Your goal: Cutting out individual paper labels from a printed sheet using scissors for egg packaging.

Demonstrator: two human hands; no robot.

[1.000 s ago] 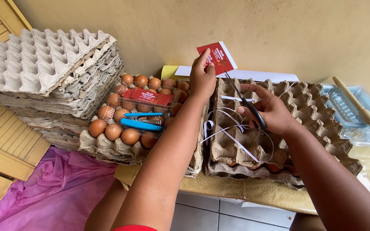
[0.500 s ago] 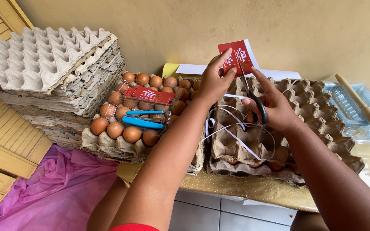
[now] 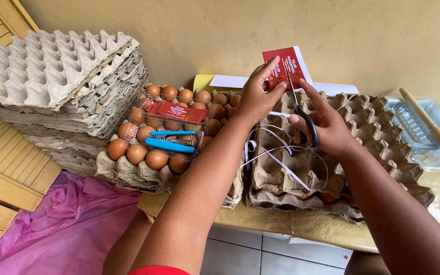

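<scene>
The left hand (image 3: 255,97) pinches a red label (image 3: 283,69) (held upright, long axis vertical); the right hand (image 3: 324,125) grips scissors (image 3: 301,114), blades pointing up at it.

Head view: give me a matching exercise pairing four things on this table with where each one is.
Things:
1. red label
2. scissors
3. blue tool
4. brush

Places:
A. lying on the clear egg pack over the brown eggs
B. in the right hand
C. on the clear plastic trays at the far right
D. pinched in the left hand, raised before the wall

Pairs: 1-D, 2-B, 3-A, 4-C
</scene>
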